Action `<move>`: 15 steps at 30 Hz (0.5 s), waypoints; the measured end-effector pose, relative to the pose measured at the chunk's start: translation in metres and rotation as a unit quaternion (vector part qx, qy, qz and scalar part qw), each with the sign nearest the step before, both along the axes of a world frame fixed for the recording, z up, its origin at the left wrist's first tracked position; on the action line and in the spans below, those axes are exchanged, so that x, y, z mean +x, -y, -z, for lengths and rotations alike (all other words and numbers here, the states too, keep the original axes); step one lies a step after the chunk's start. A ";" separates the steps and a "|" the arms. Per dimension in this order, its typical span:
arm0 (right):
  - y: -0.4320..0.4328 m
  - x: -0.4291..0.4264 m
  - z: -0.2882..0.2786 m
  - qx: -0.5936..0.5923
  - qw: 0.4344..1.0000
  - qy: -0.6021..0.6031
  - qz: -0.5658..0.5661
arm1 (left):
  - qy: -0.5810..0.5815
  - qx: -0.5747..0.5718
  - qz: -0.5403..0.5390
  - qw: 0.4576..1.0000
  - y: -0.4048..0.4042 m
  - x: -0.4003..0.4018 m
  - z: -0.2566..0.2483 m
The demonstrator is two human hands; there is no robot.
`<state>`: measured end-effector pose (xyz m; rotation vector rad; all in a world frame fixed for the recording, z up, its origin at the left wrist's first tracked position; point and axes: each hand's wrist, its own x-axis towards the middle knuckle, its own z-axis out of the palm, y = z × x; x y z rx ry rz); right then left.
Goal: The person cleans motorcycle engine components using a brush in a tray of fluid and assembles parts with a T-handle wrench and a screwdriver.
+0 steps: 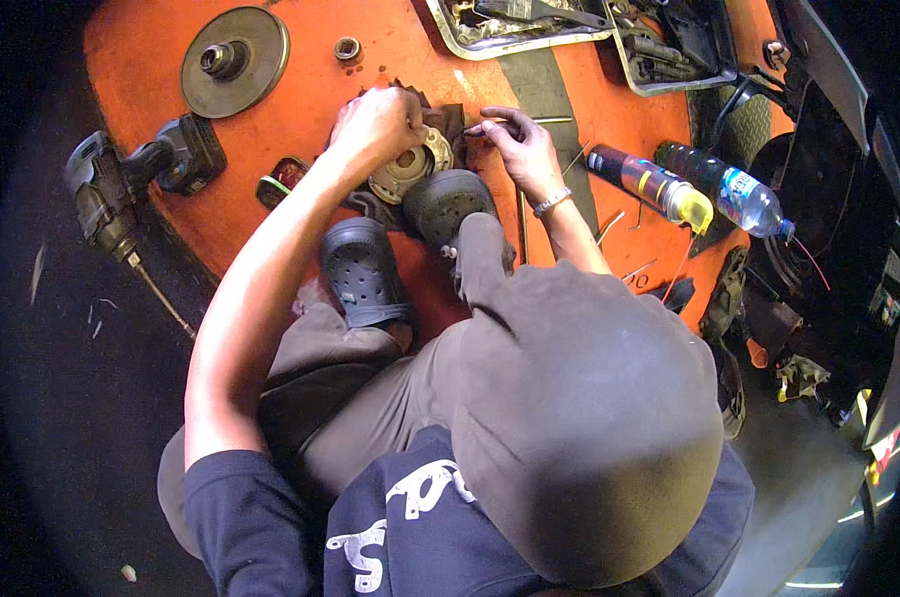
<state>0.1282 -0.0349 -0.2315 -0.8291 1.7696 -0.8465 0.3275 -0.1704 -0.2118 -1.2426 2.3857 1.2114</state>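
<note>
My left hand (381,123), fingers curled downward, is at the upper left edge of a round metal part with holes (401,175), which looks like a clutch or pulley piece; its fingertips are partly hidden, so its grip is unclear. The part rests on a dark cloth (446,119) against the toe of a clog (450,201). To the right, my right hand (521,145) pinches a small, thin dark item (476,132) between thumb and fingers. A thin metal rod (553,120) lies just beyond that hand.
A metal pulley disc (263,63), a socket (348,50) and a cordless impact wrench (99,186) lie at the upper left. Trays of tools (494,54) stand at the top right. A spray can (636,179) and a water bottle (748,201) lie on the right of the orange surface (412,37).
</note>
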 end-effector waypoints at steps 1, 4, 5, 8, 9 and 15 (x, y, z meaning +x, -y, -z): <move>-0.001 0.000 0.001 -0.013 1.000 -0.004 0.001 | -0.024 -0.012 0.002 1.000 0.001 0.000 -0.002; -0.001 0.001 -0.006 0.014 1.000 0.014 0.022 | -0.110 0.013 -0.017 0.994 0.019 0.004 0.000; -0.003 0.001 -0.004 0.016 0.999 0.014 0.024 | -0.089 0.022 -0.010 0.996 0.022 0.008 0.000; -0.004 -0.003 0.001 -0.014 1.000 0.015 0.024 | -0.055 0.007 0.021 0.998 0.025 0.011 0.002; -0.003 -0.003 0.000 -0.007 1.000 0.005 0.024 | -0.046 0.012 0.024 0.999 0.022 0.011 0.005; -0.007 -0.006 0.003 -0.011 1.000 0.004 0.021 | -0.007 0.024 0.024 0.999 0.011 0.006 0.004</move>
